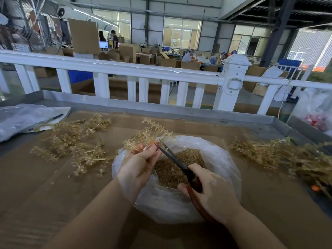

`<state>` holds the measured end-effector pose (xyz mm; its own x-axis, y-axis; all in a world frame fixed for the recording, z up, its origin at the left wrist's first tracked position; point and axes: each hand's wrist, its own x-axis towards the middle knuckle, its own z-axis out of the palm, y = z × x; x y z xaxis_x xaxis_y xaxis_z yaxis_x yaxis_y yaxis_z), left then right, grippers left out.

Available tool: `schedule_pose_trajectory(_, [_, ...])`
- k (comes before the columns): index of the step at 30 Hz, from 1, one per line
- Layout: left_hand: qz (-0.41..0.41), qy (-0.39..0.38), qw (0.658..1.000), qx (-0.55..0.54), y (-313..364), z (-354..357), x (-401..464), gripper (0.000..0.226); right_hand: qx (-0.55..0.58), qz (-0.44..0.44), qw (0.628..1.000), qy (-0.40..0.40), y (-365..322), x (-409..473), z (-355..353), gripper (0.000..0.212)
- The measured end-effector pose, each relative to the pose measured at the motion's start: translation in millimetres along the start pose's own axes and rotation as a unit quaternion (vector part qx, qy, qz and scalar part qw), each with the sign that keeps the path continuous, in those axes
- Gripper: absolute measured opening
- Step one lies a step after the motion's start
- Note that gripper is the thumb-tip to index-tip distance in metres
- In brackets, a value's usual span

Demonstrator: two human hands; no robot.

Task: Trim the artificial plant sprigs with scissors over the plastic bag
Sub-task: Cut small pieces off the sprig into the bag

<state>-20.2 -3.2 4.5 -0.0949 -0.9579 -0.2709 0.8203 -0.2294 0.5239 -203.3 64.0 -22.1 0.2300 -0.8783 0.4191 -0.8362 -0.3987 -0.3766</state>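
Observation:
My left hand (138,163) pinches the stem of a pale gold plastic sprig (152,131) that fans out above the far rim of the clear plastic bag (221,159). My right hand (210,189) grips the red-brown handles of the scissors (172,157). The dark blades are parted, their tips right beside my left fingertips at the sprig's base. Inside the bag lies a heap of small gold trimmed bits (172,169).
A pile of gold sprigs (77,142) lies on the cardboard to the left, another darker pile (287,155) to the right. A flat plastic bag (27,117) sits far left. A metal tray rim (197,114) and a white fence (125,69) bound the far side.

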Motion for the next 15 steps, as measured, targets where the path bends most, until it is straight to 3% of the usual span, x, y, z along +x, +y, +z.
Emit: schedule_pose_trajectory(15, [0.05,-0.016,0.994,0.096,-7.5,-3.1,4.3,0.031,0.039,0.017,0.998,-0.051,-1.4,5.1,-7.8,0.021])
